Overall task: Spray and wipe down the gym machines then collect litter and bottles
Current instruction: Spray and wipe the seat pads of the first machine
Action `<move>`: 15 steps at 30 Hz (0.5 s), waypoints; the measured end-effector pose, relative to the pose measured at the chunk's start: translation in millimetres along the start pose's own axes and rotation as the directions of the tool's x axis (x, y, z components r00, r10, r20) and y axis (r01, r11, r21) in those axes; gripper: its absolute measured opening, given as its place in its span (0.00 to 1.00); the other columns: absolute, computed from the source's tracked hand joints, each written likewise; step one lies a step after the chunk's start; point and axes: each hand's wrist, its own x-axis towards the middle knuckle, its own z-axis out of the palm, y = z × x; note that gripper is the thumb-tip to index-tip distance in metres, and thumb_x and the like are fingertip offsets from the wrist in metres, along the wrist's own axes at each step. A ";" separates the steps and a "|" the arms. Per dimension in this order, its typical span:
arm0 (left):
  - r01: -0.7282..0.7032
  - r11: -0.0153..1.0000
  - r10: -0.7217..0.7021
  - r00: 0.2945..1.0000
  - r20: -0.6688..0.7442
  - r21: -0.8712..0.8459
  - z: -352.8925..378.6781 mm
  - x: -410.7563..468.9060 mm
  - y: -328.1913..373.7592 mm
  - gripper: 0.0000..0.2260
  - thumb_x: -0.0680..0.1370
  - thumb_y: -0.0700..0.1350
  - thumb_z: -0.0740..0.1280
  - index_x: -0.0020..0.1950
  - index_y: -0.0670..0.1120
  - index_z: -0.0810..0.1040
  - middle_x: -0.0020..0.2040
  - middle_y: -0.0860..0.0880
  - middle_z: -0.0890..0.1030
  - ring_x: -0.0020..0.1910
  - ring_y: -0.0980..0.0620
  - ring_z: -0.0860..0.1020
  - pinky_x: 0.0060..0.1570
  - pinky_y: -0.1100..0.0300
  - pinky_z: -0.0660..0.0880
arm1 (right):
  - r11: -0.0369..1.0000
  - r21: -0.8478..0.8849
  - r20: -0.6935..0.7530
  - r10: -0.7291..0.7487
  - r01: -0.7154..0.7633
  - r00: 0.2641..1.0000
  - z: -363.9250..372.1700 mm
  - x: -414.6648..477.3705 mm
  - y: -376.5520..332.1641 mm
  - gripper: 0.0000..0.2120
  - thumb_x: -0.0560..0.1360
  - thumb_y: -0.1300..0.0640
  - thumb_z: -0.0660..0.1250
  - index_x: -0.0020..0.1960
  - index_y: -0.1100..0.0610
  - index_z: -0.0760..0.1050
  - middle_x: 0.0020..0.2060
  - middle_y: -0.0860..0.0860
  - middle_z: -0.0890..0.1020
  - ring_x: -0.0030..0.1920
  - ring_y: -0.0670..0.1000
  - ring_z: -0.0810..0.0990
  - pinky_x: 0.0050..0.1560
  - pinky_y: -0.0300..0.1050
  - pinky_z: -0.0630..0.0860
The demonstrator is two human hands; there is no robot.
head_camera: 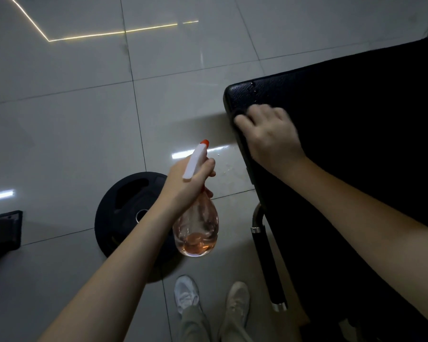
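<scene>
One floor [59,119] of big glossy pale tiles, square with thin dark joints, fills most of the scene. One pad [356,107], black and flat with a grained, leather-like skin and a rounded corner, takes the right side. One plate [119,208], a matte black disc with cut-out grips and a centre hole, lies flat on the tiles at near left. One handle [267,262], a chrome tube with a black foam sleeve, runs beside the pad's left edge. Two hands show. The right hand [269,137], blurred, lies on the pad's left corner, its fingers curled over one dark cloth [234,112] and pressing it to the pad. The left hand [188,183] is over the floor between plate and pad, fingers wrapped round the neck of one bottle [198,230]: clear pear-shaped plastic, a little pinkish liquid at its bottom, white trigger head, orange nozzle pointing far. Two pale shoes [186,292] stand on the tiles at the near edge
</scene>
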 end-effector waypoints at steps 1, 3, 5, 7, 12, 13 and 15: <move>-0.038 0.997 0.038 0.999 0.005 0.071 1.4 0.6 2.5 0.09 0.81 0.49 0.61 0.46 0.63 0.66 0.49 0.40 0.80 0.41 0.43 0.80 0.39 0.55 0.81 | 0.991 0.018 -0.005 0.129 -0.129 0.992 0.1 -8.3 12.6 0.13 0.66 0.62 0.69 0.50 0.57 0.75 0.42 0.57 0.77 0.41 0.59 0.76 0.41 0.50 0.66; -0.095 0.975 0.088 0.995 0.043 0.200 4.1 0.5 12.0 0.02 0.81 0.48 0.60 0.50 0.55 0.71 0.48 0.37 0.79 0.40 0.41 0.80 0.45 0.45 0.79 | 0.916 0.038 0.050 0.398 -0.400 0.916 2.5 -24.8 42.1 0.16 0.69 0.61 0.68 0.57 0.58 0.74 0.48 0.61 0.77 0.47 0.62 0.76 0.45 0.52 0.70; -0.072 0.961 0.071 0.997 0.015 0.266 8.0 4.6 18.7 0.11 0.81 0.46 0.60 0.52 0.38 0.72 0.47 0.35 0.80 0.37 0.42 0.81 0.44 0.44 0.79 | 0.777 0.084 0.150 0.610 -0.624 0.778 8.6 -39.3 61.8 0.19 0.75 0.57 0.63 0.65 0.59 0.69 0.59 0.62 0.74 0.59 0.63 0.72 0.55 0.57 0.68; -0.077 0.951 0.078 0.997 0.008 0.299 11.2 9.2 28.2 0.12 0.81 0.46 0.60 0.53 0.36 0.72 0.45 0.36 0.80 0.35 0.43 0.81 0.44 0.42 0.78 | 0.711 0.141 0.163 0.669 -0.689 0.725 14.4 -50.1 62.7 0.22 0.78 0.53 0.56 0.69 0.60 0.66 0.66 0.61 0.70 0.66 0.61 0.68 0.63 0.58 0.64; -0.138 0.920 0.117 0.990 0.081 0.366 15.1 25.4 54.4 0.10 0.78 0.51 0.58 0.56 0.49 0.69 0.45 0.39 0.80 0.37 0.41 0.80 0.45 0.42 0.77 | 0.738 0.172 0.096 0.646 -0.652 0.757 25.3 -66.5 64.5 0.25 0.77 0.53 0.52 0.70 0.63 0.67 0.67 0.62 0.72 0.67 0.62 0.70 0.66 0.61 0.63; -0.124 0.930 0.098 0.991 0.092 0.345 15.3 28.6 58.2 0.11 0.77 0.52 0.58 0.54 0.48 0.70 0.44 0.40 0.79 0.37 0.41 0.80 0.43 0.42 0.78 | 0.732 0.187 0.062 0.657 -0.656 0.751 26.1 -68.0 68.6 0.24 0.77 0.56 0.55 0.70 0.64 0.66 0.65 0.63 0.73 0.66 0.63 0.71 0.66 0.61 0.64; -0.107 0.944 0.071 0.990 0.124 0.312 17.2 35.1 67.3 0.13 0.76 0.53 0.59 0.54 0.46 0.72 0.42 0.42 0.79 0.40 0.42 0.81 0.40 0.42 0.79 | 0.673 0.226 0.037 0.716 -0.704 0.697 26.8 -71.5 75.8 0.25 0.76 0.62 0.61 0.72 0.64 0.62 0.65 0.64 0.72 0.66 0.62 0.71 0.67 0.59 0.64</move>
